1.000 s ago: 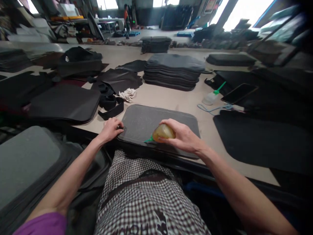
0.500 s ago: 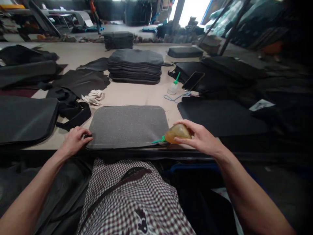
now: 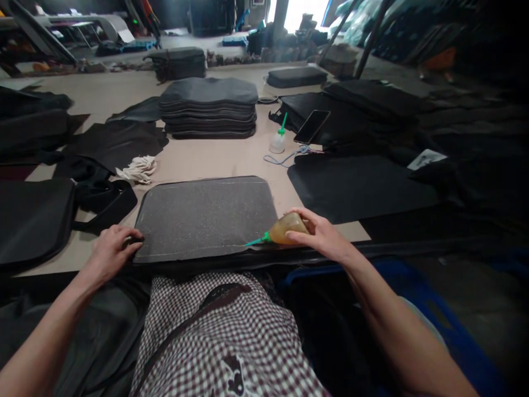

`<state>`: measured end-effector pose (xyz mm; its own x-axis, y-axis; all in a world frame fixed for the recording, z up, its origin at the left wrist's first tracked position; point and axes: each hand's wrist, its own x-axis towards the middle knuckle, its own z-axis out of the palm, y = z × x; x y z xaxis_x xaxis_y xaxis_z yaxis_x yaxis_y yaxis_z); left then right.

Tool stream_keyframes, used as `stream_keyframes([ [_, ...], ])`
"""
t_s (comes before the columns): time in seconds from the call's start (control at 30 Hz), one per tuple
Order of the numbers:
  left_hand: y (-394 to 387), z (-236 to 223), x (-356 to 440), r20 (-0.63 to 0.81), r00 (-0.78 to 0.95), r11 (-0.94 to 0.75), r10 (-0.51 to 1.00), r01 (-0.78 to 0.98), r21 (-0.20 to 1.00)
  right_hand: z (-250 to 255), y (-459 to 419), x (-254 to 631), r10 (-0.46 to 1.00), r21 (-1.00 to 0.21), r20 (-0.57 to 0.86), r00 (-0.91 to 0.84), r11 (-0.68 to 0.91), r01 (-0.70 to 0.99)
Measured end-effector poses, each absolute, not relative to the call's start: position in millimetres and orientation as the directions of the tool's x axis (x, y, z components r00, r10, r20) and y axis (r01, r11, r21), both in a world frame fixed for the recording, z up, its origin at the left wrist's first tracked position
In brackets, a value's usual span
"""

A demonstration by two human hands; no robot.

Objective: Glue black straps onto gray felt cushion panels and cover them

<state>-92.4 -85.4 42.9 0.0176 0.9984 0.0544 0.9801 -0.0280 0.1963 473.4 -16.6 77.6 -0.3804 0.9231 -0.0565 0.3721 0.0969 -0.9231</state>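
A grey rounded panel (image 3: 206, 215) lies flat at the table's near edge in front of me. My right hand (image 3: 320, 234) is wrapped round a yellowish squeeze bottle (image 3: 287, 229) with a green nozzle. The nozzle tip touches the panel's near right edge, where a thin pale line runs along the border. My left hand (image 3: 111, 251) rests with curled fingers on the panel's near left corner, pressing it down.
A stack of grey panels (image 3: 209, 107) stands behind. A second bottle with a green nozzle (image 3: 278, 140), a phone (image 3: 312, 125) and a blue cord lie to the right. A white rag (image 3: 138, 168), black straps (image 3: 101, 196) and black sheets surround the panel.
My right hand has carried the bottle along the panel's near edge towards its right corner. The left hand stays on the left corner. The view has swung to the right.
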Motion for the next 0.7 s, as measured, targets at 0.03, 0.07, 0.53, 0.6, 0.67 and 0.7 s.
stream_keyframes([
  [0.03,-85.7,48.3,-84.5,0.083,0.025,-0.039,0.996,0.986,0.163,75.7,-17.0,473.9,0.925,-0.919,-0.053,-0.377,0.102,0.380],
  [0.07,-85.7,54.2,-74.9,0.122,0.044,-0.060,0.992,0.989,0.136,74.6,-17.3,474.6,0.926,-0.916,-0.052,-0.374,0.105,0.387],
  [0.53,-19.6,37.8,65.2,0.012,0.506,-0.506,0.862,0.861,0.043,84.5,-26.9,476.1,0.943,-0.944,-0.078,-0.325,0.035,0.328],
  [0.6,-17.0,31.3,63.2,-0.029,0.495,-0.494,0.869,0.869,0.022,83.9,-29.3,479.8,0.963,-0.949,-0.054,-0.264,0.033,0.315],
  [0.67,-16.8,30.6,61.1,-0.050,0.489,-0.489,0.871,0.872,0.013,82.4,-31.0,483.7,0.978,-0.951,-0.038,-0.207,0.028,0.307],
  [0.7,-17.1,31.4,60.6,-0.055,0.486,-0.486,0.872,0.874,0.014,81.6,-31.6,485.8,0.982,-0.952,-0.036,-0.188,0.023,0.304],
])
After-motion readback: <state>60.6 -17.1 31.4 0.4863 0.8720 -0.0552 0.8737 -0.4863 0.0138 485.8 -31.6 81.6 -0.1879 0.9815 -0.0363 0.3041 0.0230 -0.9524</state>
